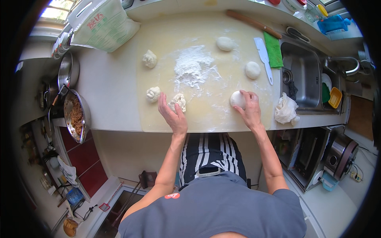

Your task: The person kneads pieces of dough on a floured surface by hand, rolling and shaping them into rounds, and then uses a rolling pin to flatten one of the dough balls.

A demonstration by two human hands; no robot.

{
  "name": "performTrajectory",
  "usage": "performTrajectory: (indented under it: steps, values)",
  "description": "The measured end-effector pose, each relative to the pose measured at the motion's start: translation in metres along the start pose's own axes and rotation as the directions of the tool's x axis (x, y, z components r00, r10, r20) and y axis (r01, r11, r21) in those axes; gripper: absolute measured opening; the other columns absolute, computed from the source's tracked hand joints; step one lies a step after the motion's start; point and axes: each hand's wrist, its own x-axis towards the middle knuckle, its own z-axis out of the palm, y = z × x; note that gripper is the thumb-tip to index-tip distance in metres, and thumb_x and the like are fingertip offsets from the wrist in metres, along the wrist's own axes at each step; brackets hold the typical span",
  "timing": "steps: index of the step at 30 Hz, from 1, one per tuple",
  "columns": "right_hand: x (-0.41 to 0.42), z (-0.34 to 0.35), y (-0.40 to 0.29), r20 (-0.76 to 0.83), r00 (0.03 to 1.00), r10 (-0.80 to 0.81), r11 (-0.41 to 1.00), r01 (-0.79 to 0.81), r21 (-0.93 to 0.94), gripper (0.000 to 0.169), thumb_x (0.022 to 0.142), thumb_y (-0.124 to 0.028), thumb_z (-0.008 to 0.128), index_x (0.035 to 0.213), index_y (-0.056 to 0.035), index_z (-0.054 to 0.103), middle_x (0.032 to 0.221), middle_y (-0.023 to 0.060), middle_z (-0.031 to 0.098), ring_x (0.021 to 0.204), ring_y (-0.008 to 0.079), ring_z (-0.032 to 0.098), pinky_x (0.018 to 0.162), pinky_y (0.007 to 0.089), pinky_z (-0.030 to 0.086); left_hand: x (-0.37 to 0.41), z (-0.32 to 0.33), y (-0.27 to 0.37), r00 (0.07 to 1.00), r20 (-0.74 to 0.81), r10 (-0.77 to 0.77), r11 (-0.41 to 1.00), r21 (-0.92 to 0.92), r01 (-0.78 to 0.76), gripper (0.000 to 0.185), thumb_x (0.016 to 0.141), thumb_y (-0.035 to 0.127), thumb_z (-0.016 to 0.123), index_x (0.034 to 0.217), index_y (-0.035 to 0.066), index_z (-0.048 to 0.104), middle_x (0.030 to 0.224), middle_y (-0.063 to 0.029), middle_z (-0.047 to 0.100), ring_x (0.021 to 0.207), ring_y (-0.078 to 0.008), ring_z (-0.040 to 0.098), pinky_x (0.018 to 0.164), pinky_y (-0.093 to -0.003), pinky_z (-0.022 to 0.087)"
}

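My right hand (250,108) curves its thumb and fingers around a smooth round dough ball (237,99) on the floured pale mat (205,119). My left hand (174,114) is spread beside a rough dough piece (179,101), its thumb over the piece's lower part; whether it grips the dough is unclear. Just left of that hand lies a folded dough lump (153,94), and farther back a second rough lump (149,59). Two more smooth balls, one at the back (225,43) and one at the right (252,70), rest near loose white flour (193,67).
A white plastic scraper (264,59), green cloth (273,50) and wooden rolling pin (254,23) lie at the back right, by the steel sink (305,74). A crumpled white cloth or bag (285,109) sits before it. Left are a flour bag (104,26) and a filling bowl (84,110).
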Motion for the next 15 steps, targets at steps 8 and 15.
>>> performTrajectory:
  steps: [8, 15]
  values:
    - [0.048, -0.029, 0.0, 0.319, 0.938, 0.132, 0.981, -0.171, 0.096, 0.04, 0.068, -0.015, 0.085, 0.102, -0.0032, 0.067, 0.099, 0.0181, 0.067, 0.091, 0.0315, 0.066, 0.082, 0.0387, 0.052, -0.012, -0.012, -0.033, 0.961, 0.277, -0.002, 0.999, 0.039, -0.009, 0.046, 0.091, 0.008, 0.063, 0.131, -0.001, 0.044, 0.147, -0.0243, 0.033, 0.136, -0.0418, 0.031, 0.11, -0.0504, 0.031]
    - [0.208, -0.038, 0.003, -0.437, 0.898, 0.05, 0.994, -0.003, 0.107, 0.044, 0.089, -0.018, 0.065, 0.129, -0.0023, 0.056, 0.113, 0.0247, 0.066, 0.105, 0.0385, 0.064, 0.092, 0.0423, 0.05, -0.03, 0.001, -0.03, 0.96, 0.272, 0.062, 0.983, -0.185, -0.011, 0.046, 0.087, 0.001, 0.067, 0.127, 0.001, 0.045, 0.12, -0.0206, 0.059, 0.106, -0.036, 0.059, 0.092, -0.0421, 0.049]
